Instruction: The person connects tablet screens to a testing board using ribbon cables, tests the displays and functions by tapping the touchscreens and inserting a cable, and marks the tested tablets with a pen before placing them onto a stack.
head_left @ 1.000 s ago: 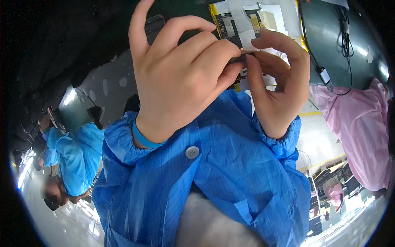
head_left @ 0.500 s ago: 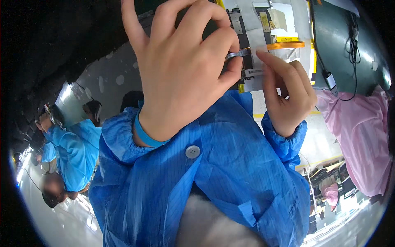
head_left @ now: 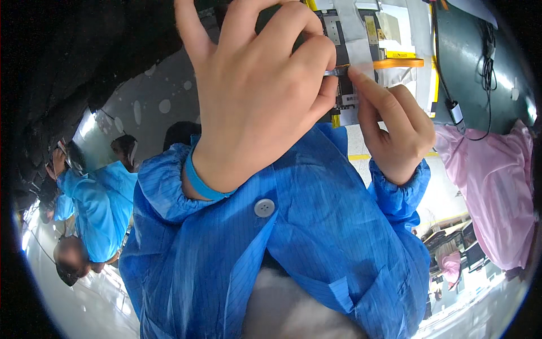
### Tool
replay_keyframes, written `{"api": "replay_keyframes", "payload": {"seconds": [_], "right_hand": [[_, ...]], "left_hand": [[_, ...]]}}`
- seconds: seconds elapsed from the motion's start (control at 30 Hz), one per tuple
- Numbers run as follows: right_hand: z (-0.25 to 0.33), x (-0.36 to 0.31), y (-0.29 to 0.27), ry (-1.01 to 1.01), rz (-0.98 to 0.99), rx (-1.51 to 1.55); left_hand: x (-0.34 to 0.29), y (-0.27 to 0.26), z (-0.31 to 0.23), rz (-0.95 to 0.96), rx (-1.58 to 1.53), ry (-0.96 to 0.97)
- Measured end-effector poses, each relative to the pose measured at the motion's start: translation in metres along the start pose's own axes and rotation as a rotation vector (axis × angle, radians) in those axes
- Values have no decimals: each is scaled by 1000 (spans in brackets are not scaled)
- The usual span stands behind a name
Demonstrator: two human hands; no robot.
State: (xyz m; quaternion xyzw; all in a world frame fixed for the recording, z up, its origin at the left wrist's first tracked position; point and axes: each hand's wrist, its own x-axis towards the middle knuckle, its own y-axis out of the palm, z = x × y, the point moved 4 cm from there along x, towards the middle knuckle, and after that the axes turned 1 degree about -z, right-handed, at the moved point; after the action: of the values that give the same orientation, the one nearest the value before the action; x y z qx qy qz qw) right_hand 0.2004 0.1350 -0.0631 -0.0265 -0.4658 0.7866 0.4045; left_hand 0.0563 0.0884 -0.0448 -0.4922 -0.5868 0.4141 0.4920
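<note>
My left hand (head_left: 259,96), with a blue band at its wrist, is over the left side of a dark circuit board (head_left: 344,87). Its thumb and index finger pinch a thin, dark flat cable (head_left: 339,72) whose end lies on the board; the other fingers are spread. From the right comes my right hand (head_left: 395,121), its index finger stretched out and its tip touching the board by the cable's end. The other fingers are curled and seem to hold nothing. A grey tape strip (head_left: 359,51) crosses the board beside that fingertip.
An orange flat cable (head_left: 398,63) lies right of the tape, among yellow-edged pieces. Farther right, a black cable with a grey plug (head_left: 455,113) hangs over the dark green surface (head_left: 463,51). A person in pink (head_left: 491,192) is at right; another in light blue (head_left: 104,209) at left.
The board appears slightly farther right in view. My left hand has shifted a little right with the flat cable, and my right index fingertip has moved slightly left, closer to the cable's end.
</note>
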Motion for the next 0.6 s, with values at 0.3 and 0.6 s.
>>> {"api": "replay_keyframes", "payload": {"seconds": [0.3,0.6], "right_hand": [[16,20,-13,-125,242,-205],[20,32,-30,-165,271,-162]], "left_hand": [[4,-6,2,-18,-20,-20],[-7,-44,8,-101,-242,-110]]}}
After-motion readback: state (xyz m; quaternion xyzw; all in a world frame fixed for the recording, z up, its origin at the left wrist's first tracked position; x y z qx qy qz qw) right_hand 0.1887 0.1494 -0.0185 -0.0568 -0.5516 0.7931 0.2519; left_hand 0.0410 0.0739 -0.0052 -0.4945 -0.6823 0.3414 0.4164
